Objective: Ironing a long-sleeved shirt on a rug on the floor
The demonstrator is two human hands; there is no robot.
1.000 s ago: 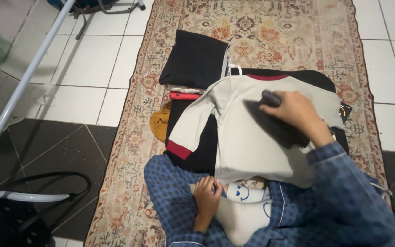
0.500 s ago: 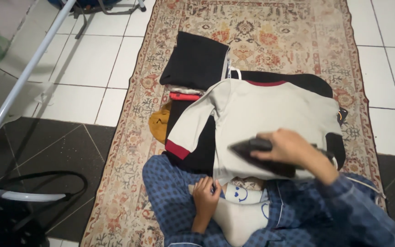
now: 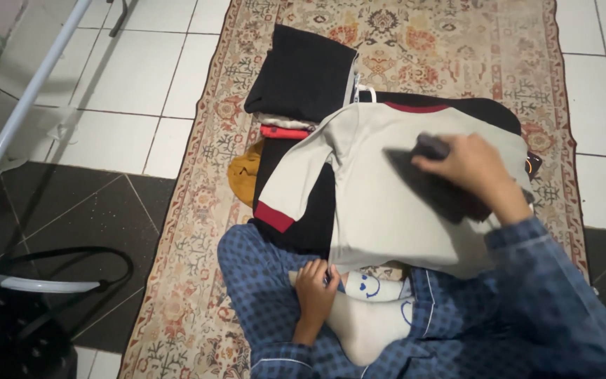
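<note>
While the right hand point(image 3: 473, 170) wraps its fingers around a dark iron point(image 3: 433, 184) on the beige shirt point(image 3: 380, 203) mid-rug point(image 3: 177, 309), the left hand point(image 3: 315, 282) pinches what looks like the shirt's near hem.

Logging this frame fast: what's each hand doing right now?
Left hand: closed, pinching the hem of the beige shirt.
Right hand: closed on a dark iron.
</note>
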